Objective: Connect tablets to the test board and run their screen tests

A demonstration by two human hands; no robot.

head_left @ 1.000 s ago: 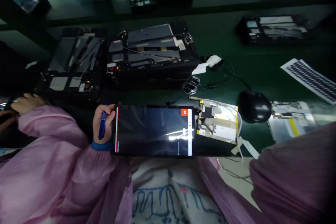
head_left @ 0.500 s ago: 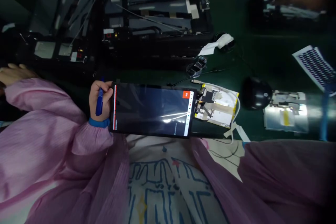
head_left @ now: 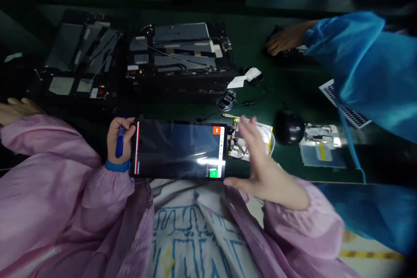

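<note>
My left hand grips the left edge of a tablet screen, with a blue pen also held in its fingers. The screen is lit, mostly dark, showing an orange-red square and a green square on its right side. Close to the right edge my right hand is open, fingers spread, its thumb by the lower right corner. Partly behind those fingers lies a board with white and yellow-edged parts, beside a white cable.
Black trays of tablet parts stand at the back left. To the right are a round black object, a metal-backed assembly and a printed sheet. A co-worker's blue sleeve reaches in; another person's hand rests far left.
My right hand has come into view at the screen's right edge. A green square has appeared on the screen. The view has shifted, and the co-worker's blue sleeve now shows.
</note>
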